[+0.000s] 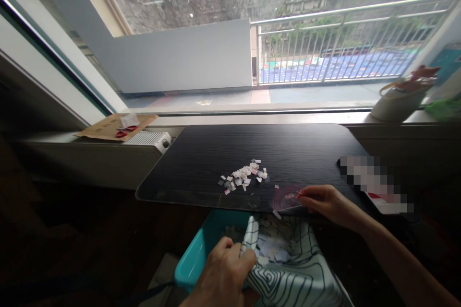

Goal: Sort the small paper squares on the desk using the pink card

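Presently, the left hand (226, 269) clenches the rim of a line-patterned cloth bag (297, 276) holding paper scraps (272, 248), with a turquoise bin (194, 258) at the bag's nine o'clock. The right hand (325, 202) pinches a transparent pink protractor (286, 197) at the near edge of the bench (201, 149), at four o'clock from a heap of paper pieces (245, 173).

A translucent pink protractor (279, 200) is at the surface's (288, 144) near edge, toward four o'clock. Small, mostly white paper scraps (245, 172) lie loosely heaped at its ten o'clock. Toward its six, a pale cloth bag (302, 268) with dark line patterns gapes open, paper bits (272, 248) inside.
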Available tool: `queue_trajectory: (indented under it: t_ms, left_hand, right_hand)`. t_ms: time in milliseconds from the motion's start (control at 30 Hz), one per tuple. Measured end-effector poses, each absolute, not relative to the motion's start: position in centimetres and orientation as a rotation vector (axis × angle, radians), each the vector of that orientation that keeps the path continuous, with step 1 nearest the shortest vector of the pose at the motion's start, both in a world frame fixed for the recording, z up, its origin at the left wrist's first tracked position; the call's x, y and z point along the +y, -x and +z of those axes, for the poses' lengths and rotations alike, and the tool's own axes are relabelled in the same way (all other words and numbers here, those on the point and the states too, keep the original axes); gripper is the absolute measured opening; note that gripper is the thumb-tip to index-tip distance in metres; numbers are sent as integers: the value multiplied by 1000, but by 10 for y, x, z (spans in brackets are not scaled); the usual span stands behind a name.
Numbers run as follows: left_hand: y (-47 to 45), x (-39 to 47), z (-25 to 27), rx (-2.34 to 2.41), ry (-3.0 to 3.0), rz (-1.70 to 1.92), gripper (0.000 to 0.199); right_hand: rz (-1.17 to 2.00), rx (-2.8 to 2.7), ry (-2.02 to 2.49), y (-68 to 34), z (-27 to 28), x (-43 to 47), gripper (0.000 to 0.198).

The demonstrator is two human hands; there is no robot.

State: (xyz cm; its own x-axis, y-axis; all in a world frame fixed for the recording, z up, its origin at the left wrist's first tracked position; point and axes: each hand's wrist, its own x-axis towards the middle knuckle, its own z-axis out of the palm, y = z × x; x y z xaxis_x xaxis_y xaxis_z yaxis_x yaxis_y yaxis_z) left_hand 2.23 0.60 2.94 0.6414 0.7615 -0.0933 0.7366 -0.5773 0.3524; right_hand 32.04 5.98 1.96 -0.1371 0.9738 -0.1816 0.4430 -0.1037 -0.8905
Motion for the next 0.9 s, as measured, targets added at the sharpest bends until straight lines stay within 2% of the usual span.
queue_trajectory:
  t_ms: [133, 367, 533, 767, 900]
  left_hand:
    - [-22, 6, 26, 1168, -2506, 105, 20]
    - [-21, 13, 7, 1140, -2519, 5, 28]
    - [-24, 10, 18, 1145, -2556, 93, 25]
    - [-36, 8, 15, 1074, -2664, 110, 34]
    - [-45, 10, 10, 988, -2828, 101, 37]
  right_hand:
    - [1259, -1623, 1535, -326, 23, 56, 27]
    - [937, -1390, 1615, -341, 17, 79, 36]
    - [1013, -1478, 1615, -325, 13, 81, 34]
    - [972, -1391, 1621, -316, 15, 81, 33]
    - [1061, -1484, 1597, -305, 11, 80, 33]
